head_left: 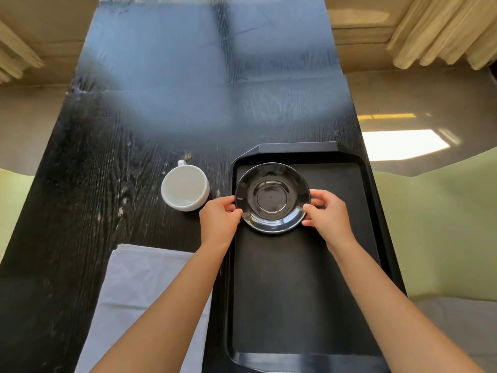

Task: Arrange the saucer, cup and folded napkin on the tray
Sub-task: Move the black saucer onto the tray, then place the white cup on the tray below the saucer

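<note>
Now we pinch the black saucer (272, 197) by its rim, left hand (219, 220) and right hand (328, 218) on opposite sides, at the far end of the black tray (301, 305), which holds nothing else. Left of our left hand the empty white cup (185, 189) stands upright on the table (88, 184), handle pointing away. The folded napkin (139, 297) lies nearer us beside the tray's long left edge, and bare tray stretches toward us.

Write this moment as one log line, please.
saucer: on tray, both hands gripping | cup: table | napkin: table

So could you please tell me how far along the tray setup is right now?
Nothing looks finished yet. In hand: the black saucer, held at its rim by the left hand and right hand over the tray. Left: the white cup and the folded napkin, both on the table.
</note>
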Action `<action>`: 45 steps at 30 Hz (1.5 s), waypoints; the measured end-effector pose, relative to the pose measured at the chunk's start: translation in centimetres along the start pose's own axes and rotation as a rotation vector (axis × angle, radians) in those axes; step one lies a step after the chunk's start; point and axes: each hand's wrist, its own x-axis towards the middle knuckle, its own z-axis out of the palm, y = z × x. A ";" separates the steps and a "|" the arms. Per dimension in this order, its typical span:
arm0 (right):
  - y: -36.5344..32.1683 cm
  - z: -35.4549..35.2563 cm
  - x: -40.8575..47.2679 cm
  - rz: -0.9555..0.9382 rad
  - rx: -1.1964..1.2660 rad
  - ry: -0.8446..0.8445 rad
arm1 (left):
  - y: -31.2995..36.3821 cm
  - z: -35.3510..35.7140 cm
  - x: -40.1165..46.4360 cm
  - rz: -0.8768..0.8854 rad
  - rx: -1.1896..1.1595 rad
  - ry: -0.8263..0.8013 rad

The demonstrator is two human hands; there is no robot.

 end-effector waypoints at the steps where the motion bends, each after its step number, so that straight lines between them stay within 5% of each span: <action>1: 0.1 0.0 0.1 0.005 -0.006 -0.006 | 0.0 0.1 0.1 0.003 0.017 -0.001; 12: -0.2 -0.3 0.4 0.016 -0.103 -0.050 | 0.2 -0.1 0.1 0.042 0.142 0.027; 17: -1.7 0.3 -1.8 -0.342 -0.479 0.154 | -0.2 -2.6 -2.6 0.199 0.212 -0.071; 24: -3.9 8.3 -2.9 -0.868 -0.787 -0.144 | -4.6 -9.6 -3.0 0.499 0.626 0.133; 30: -5.1 12.4 -1.6 -1.028 -0.968 -0.321 | -7.0 -12.8 0.6 0.505 0.882 0.069; 45: -5.4 14.0 -0.2 -1.178 -0.962 -0.295 | -7.3 -11.6 2.7 0.616 0.604 0.126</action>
